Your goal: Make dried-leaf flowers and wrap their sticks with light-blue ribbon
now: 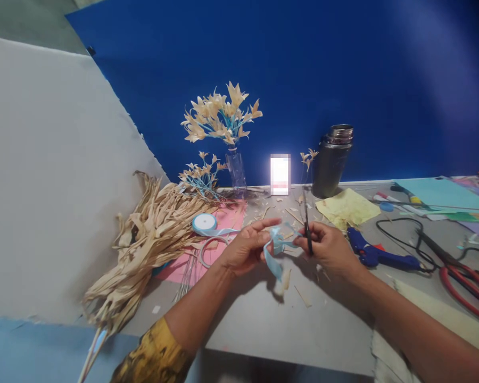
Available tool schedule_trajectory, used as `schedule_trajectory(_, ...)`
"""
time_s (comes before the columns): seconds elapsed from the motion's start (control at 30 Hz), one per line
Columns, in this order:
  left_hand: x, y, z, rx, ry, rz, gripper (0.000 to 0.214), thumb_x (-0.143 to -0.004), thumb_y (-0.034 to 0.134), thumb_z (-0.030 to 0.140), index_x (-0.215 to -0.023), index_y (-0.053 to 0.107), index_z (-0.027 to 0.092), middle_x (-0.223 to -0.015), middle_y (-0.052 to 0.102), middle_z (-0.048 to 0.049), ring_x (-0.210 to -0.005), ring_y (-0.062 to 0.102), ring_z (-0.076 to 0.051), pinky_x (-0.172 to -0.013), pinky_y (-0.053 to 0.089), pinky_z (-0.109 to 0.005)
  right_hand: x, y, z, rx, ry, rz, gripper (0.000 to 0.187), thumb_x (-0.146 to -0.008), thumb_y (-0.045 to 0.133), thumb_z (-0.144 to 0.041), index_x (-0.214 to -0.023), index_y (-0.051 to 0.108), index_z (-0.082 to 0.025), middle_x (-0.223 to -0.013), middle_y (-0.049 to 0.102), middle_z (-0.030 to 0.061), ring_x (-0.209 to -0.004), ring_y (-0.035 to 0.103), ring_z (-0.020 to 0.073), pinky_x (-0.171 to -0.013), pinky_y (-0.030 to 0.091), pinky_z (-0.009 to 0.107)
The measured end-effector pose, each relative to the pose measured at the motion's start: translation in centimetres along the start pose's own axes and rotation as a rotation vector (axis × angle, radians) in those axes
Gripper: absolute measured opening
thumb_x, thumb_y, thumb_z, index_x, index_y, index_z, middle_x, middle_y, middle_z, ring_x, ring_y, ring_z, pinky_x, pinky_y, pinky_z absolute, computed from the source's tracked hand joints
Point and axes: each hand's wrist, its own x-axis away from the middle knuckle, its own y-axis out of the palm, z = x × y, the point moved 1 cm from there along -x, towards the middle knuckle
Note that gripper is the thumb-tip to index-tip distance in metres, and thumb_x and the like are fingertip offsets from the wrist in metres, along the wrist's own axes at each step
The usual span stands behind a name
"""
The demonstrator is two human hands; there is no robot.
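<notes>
Light blue ribbon (277,239), looped like a bow, is pinched between the thumb and fingers of my left hand (249,247). One ribbon tail hangs down below that hand. My right hand (329,247) is closed round dark, narrow scissors (307,234) whose blades point up and away. Its fingertips also pinch an end of the same ribbon. Just left of my hands lies a ribbon spool (205,222) with a strip trailing toward my left hand. Near it is a white ring-shaped roll (213,251). A small dried-husk piece (286,279) shows below the ribbon.
Dried husks (143,244) are heaped at left on pink paper (175,271). Husk flowers (223,114) stand in a clear bottle (235,173). A dark flask (333,162), blue glue gun (383,252), red-handled scissors (463,282) and yellow paper (347,207) lie rightward. A bright phone screen (280,174) stands behind.
</notes>
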Motion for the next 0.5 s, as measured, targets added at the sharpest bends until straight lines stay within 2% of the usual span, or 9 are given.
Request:
schedule_trajectory(0.1, 0.2, -0.4, 0.4, 0.017, 0.040, -0.057, 0.056, -0.068, 0.088, 0.035, -0.117, 0.068, 0.017, -0.056, 0.058, 0.0049, -0.045, 0.048, -0.007, -0.050, 0.038, -0.021, -0.5, -0.4, 0.1, -0.126, 0.108, 0.022, 0.030, -0.058, 0.083, -0.033, -0.075, 0.064, -0.018, -0.060, 0.064, -0.0020, -0.043, 0.050, 0.0105, -0.042, 0.034, 0.024)
schedule_trajectory(0.17, 0.4, -0.8, 0.7, 0.008, 0.068, -0.114, 0.037, -0.068, 0.087, 0.038, -0.094, 0.071, 0.017, -0.052, 0.056, 0.0049, -0.042, 0.046, -0.007, -0.049, 0.038, -0.022, -0.7, -0.7, 0.3, -0.172, 0.141, 0.024, 0.029, -0.059, 0.083, -0.033, -0.076, 0.065, -0.017, -0.066, 0.068, 0.0010, -0.041, 0.049, 0.0088, -0.040, 0.031, 0.023)
schedule_trajectory(0.23, 0.7, -1.5, 1.2, -0.045, 0.059, -0.193, 0.034, -0.066, 0.087, 0.043, -0.074, 0.067, 0.017, -0.049, 0.055, 0.0044, -0.040, 0.045, -0.007, -0.048, 0.038, -0.023, -0.8, -0.9, 0.4, -0.219, 0.156, 0.018, 0.028, -0.062, 0.083, -0.034, -0.075, 0.066, -0.016, -0.069, 0.070, 0.0032, -0.041, 0.046, 0.0069, -0.040, 0.029, 0.022)
schedule_trajectory(0.3, 0.8, -2.0, 1.6, -0.247, -0.035, -0.265, 0.033, -0.067, 0.085, 0.044, -0.070, 0.067, 0.016, -0.053, 0.060, 0.0013, -0.043, 0.050, -0.010, -0.049, 0.040, -0.024, -0.9, -1.1, 0.4, -0.290, 0.159, -0.010, 0.028, -0.064, 0.083, -0.035, -0.072, 0.065, -0.016, -0.072, 0.071, 0.0044, -0.041, 0.044, 0.0053, -0.039, 0.026, 0.021)
schedule_trajectory(0.33, 0.7, -2.2, 1.8, -0.405, -0.076, -0.255, 0.030, -0.069, 0.083, 0.043, -0.072, 0.070, 0.016, -0.059, 0.064, -0.0009, -0.047, 0.053, -0.011, -0.050, 0.041, -0.025, -0.9, -1.1, 0.4, -0.327, 0.157, -0.029, 0.028, -0.064, 0.083, -0.035, -0.071, 0.063, -0.016, -0.072, 0.072, 0.0046, -0.041, 0.043, 0.0048, -0.039, 0.025, 0.021)
schedule_trajectory(0.37, 0.6, -2.2, 1.8, -0.590, -0.087, -0.195, 0.024, -0.073, 0.079, 0.038, -0.077, 0.072, 0.016, -0.066, 0.068, -0.0031, -0.053, 0.056, -0.012, -0.054, 0.043, -0.025, -0.9, -1.2, 0.3, -0.357, 0.153, -0.045, 0.028, -0.065, 0.083, -0.035, -0.070, 0.062, -0.016, -0.074, 0.072, 0.0046, -0.041, 0.043, 0.0044, -0.039, 0.025, 0.021)
schedule_trajectory(0.43, 0.3, -1.8, 1.6, -0.875, 0.080, 0.086, 0.016, -0.077, 0.073, 0.028, -0.089, 0.075, 0.018, -0.082, 0.072, -0.0050, -0.066, 0.060, -0.014, -0.064, 0.047, -0.027, -0.6, -1.0, 0.1, -0.385, 0.156, -0.065, 0.030, -0.065, 0.084, -0.035, -0.073, 0.061, -0.017, -0.075, 0.072, 0.0043, -0.041, 0.042, 0.0041, -0.039, 0.024, 0.020)
schedule_trajectory(0.47, 0.1, -1.4, 1.3, -0.946, 0.181, 0.210, 0.022, -0.077, 0.072, 0.024, -0.098, 0.075, 0.019, -0.092, 0.073, -0.0058, -0.074, 0.061, -0.015, -0.070, 0.048, -0.029, -0.5, -0.9, 0.0, -0.384, 0.159, -0.069, 0.031, -0.065, 0.084, -0.035, -0.075, 0.061, -0.017, -0.075, 0.072, 0.0041, -0.041, 0.042, 0.0042, -0.039, 0.024, 0.020)
schedule_trajectory(0.5, 0.0, -0.8, 0.8, -0.966, 0.252, 0.268, 0.032, -0.076, 0.072, 0.022, -0.108, 0.073, 0.021, -0.102, 0.073, -0.0065, -0.083, 0.062, -0.017, -0.076, 0.049, -0.031, -0.3, -0.7, -0.1, -0.379, 0.161, -0.072, 0.032, -0.064, 0.085, -0.035, -0.077, 0.062, -0.017, -0.074, 0.072, 0.0039, -0.041, 0.042, 0.0045, -0.039, 0.025, 0.020)
